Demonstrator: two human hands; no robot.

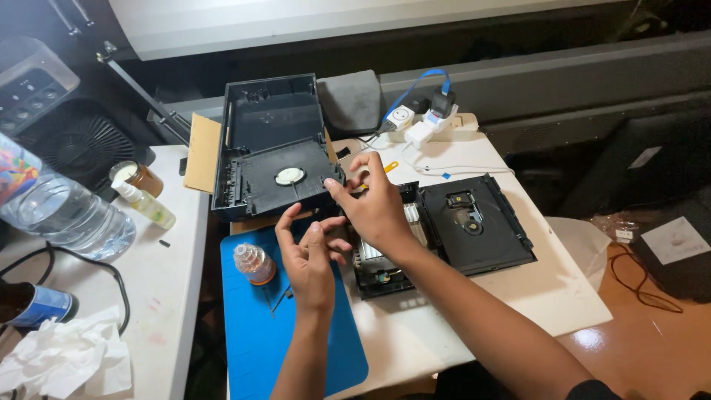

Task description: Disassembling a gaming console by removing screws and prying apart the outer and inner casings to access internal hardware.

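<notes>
Head camera showed the black plastic shell lying up and left of both hands, its long axis running away from the person, with the right hand nearer, fingers apparently pinching its right front corner, and the left hand open just below.

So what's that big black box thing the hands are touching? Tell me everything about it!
The black plastic shell is an open, hollow case cover, rectangular with raised walls. Its far half is a deep empty tray; the near half has a flat panel with a round white disc in the middle. It sits tilted on brown cardboard behind the blue mat. The right hand pinches its near right corner; the left hand hovers just below.
</notes>
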